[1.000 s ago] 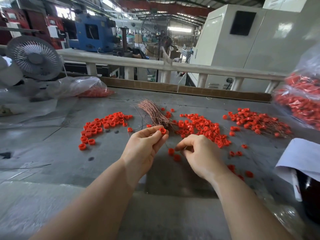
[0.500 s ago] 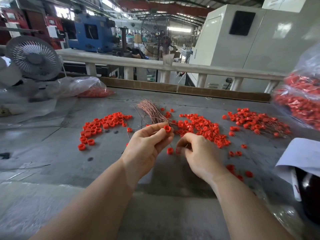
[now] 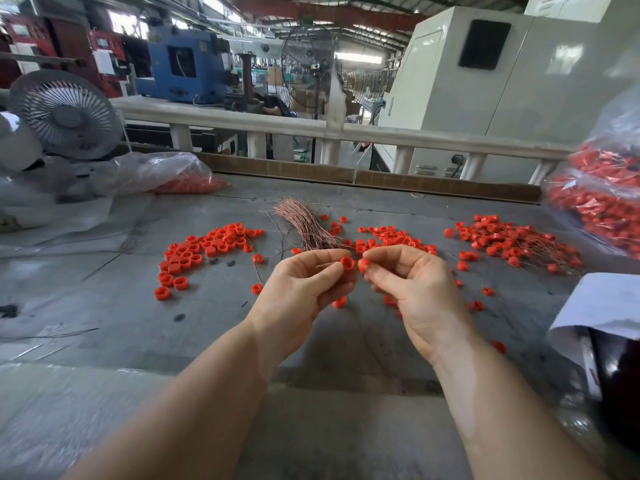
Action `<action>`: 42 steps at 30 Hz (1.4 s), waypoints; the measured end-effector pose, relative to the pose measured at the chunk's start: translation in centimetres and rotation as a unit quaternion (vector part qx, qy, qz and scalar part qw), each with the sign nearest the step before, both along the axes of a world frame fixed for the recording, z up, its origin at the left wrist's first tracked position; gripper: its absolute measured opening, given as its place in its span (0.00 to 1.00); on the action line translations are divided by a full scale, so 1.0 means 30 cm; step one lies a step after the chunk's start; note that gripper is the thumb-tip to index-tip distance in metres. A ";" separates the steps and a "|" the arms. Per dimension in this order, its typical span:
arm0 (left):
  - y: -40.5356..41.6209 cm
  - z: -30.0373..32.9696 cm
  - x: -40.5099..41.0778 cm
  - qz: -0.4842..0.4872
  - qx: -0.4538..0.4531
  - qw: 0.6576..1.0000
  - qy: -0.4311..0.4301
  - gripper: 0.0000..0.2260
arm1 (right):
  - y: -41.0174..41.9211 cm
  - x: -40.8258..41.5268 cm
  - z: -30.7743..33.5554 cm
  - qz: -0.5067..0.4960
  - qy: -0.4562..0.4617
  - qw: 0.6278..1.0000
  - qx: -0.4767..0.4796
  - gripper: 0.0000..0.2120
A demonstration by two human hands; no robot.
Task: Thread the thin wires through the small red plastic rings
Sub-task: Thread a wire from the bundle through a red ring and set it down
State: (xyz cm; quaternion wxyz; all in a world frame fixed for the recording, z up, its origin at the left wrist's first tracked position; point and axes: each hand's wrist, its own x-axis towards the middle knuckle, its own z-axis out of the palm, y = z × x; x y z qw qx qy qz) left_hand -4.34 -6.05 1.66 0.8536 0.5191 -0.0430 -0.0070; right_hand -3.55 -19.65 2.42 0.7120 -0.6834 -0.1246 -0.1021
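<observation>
Head camera looks down on a grey worktable point(image 3: 104, 306) where both hands meet in mid-air. Left hand point(image 3: 304, 289) pinches a red ring point(image 3: 347, 263) between thumb and forefinger — right hand point(image 3: 415, 289), fingers curled, pinches another red ring point(image 3: 363, 266) just beside it. A bundle of copper wires point(image 3: 304, 226) lies behind the hands, between loose ring piles point(image 3: 204, 251) — whether a wire is held, I cannot tell.

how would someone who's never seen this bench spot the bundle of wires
Start at the grey worktable and look at its middle, just beyond the two hands. Between the left pile of red rings and the middle pile lies the wire bundle. It is the only coppery-pink tuft of thin strands, fanned out at its far end.
</observation>
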 end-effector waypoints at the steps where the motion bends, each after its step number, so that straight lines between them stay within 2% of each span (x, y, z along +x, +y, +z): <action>1: -0.001 0.000 -0.001 -0.001 0.007 1.000 -0.003 0.08 | 0.000 -0.001 0.002 0.007 0.006 1.000 0.012 0.10; 10: -0.003 0.001 -0.004 -0.007 0.020 1.000 -0.011 0.08 | -0.001 0.007 -0.007 0.014 0.013 0.999 0.030 0.11; 16: -0.001 -0.001 -0.003 -0.013 0.022 1.000 -0.011 0.08 | -0.003 0.016 -0.023 -0.008 -0.027 0.999 -0.018 0.09; 29: 0.000 -0.006 0.002 -0.015 0.026 1.000 -0.008 0.08 | -0.001 0.021 -0.029 -0.035 -0.092 0.993 -0.061 0.12; 36: 0.001 -0.007 0.002 -0.010 0.022 1.000 -0.006 0.08 | -0.002 0.024 -0.030 -0.031 -0.080 0.994 -0.067 0.17; 42: 0.002 -0.005 0.000 -0.015 0.026 1.000 -0.007 0.08 | 0.001 0.020 -0.032 -0.025 -0.057 0.995 -0.076 0.14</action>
